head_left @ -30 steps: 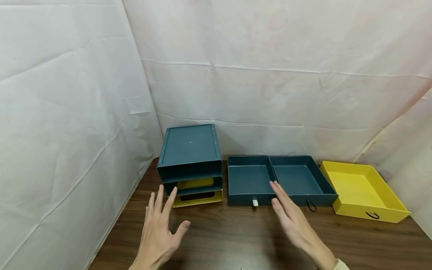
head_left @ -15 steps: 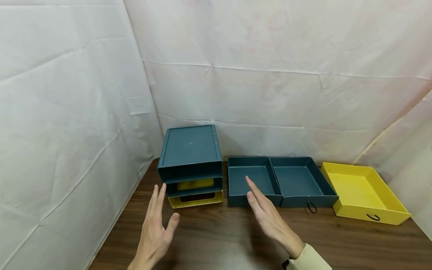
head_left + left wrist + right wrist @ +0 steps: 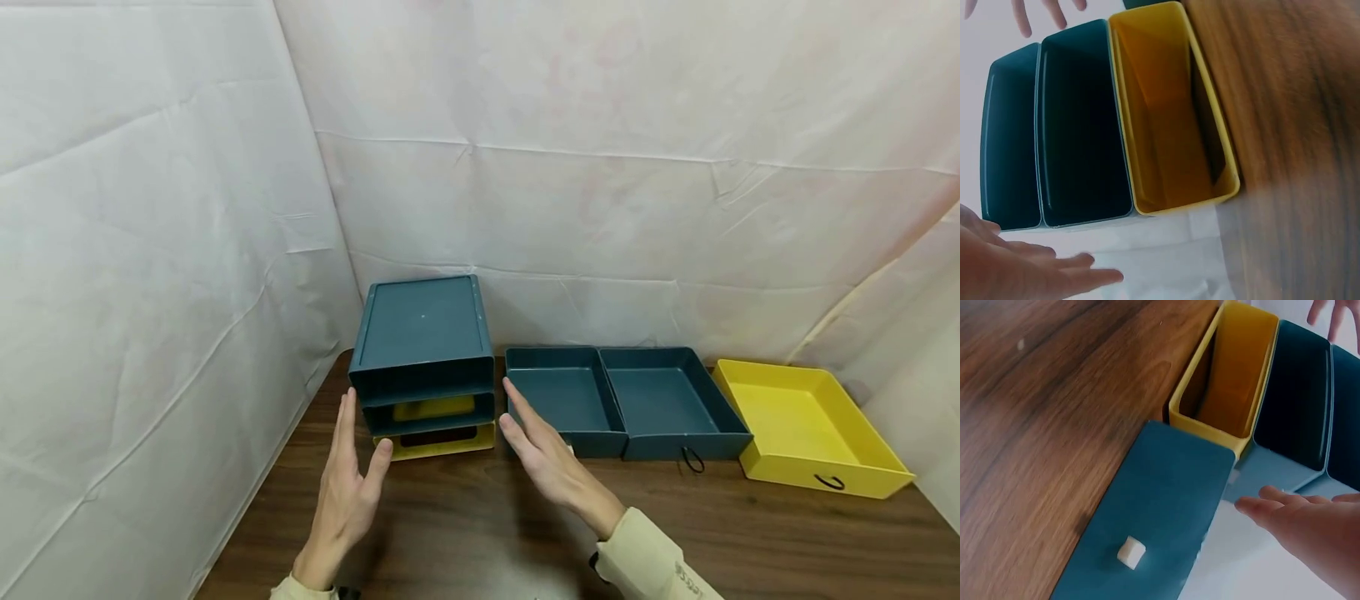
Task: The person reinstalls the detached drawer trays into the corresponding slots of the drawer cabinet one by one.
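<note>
A stack of drawer casings (image 3: 423, 325) stands at the back left, two dark teal ones above a yellow casing (image 3: 442, 450). Their fronts face me, and no drawers sit in them. My left hand (image 3: 345, 496) is held upright in front of the stack's left side, fingers straight, palm inward. On the other side my right hand (image 3: 551, 462) mirrors it, fingers extended, near the stack's right side and the left teal drawer (image 3: 562, 392). Neither hand grips anything. Both wrist views show gaps between the hands (image 3: 1029, 269) (image 3: 1310, 528) and the casings.
A second teal drawer (image 3: 667, 392) with a black loop handle lies beside the first. Farther right is a yellow drawer (image 3: 810, 417), also with a black loop. The left teal drawer's front carries a white tab (image 3: 1131, 552). White cloth (image 3: 600, 167) surrounds the wooden table (image 3: 450, 533).
My right hand has moved left, from in front of the teal drawers towards the stack. The left hand has turned more edge-on, its fingers closer together. The drawers and casings stay put.
</note>
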{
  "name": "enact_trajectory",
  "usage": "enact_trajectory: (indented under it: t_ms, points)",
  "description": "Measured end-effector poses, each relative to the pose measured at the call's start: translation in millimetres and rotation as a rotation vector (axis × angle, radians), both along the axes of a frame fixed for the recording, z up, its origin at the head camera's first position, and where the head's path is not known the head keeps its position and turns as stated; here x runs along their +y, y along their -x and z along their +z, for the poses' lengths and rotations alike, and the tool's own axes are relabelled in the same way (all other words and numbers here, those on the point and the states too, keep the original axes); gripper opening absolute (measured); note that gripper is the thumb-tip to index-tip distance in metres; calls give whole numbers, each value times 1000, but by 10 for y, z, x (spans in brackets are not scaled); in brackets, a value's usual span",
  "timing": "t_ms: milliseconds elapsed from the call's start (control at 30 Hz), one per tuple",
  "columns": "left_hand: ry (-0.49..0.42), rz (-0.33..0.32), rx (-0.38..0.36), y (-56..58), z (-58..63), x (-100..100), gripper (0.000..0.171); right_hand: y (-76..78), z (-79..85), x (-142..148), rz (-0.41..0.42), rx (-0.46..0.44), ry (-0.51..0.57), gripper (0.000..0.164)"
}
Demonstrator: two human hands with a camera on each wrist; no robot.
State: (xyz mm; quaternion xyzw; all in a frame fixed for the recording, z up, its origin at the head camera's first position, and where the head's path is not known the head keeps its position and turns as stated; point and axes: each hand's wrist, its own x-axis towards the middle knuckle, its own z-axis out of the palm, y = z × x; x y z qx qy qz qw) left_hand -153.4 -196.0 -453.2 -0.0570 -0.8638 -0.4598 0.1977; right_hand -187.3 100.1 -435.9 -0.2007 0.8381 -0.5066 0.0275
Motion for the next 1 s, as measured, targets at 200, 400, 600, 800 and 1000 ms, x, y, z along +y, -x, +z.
enact_trajectory:
  t_ms: [200, 400, 600, 800, 1000]
  points:
    - [-96, -57, -28, 66, 28, 22, 82, 38, -24, -96, 21, -34, 13, 63]
    - [-150, -92, -27, 70, 43, 4, 80, 56, -43, -129, 27, -56, 45, 63]
    - [-153, -82, -72, 68, 35, 26, 83, 74, -49, -139, 19, -50, 62, 63]
    - [-126, -53, -73, 26, 16, 53, 84, 73, -58, -145, 21, -46, 75, 64]
    - [-107, -29, -61, -91, 36, 100, 86, 69, -55, -136, 27, -47, 86, 64]
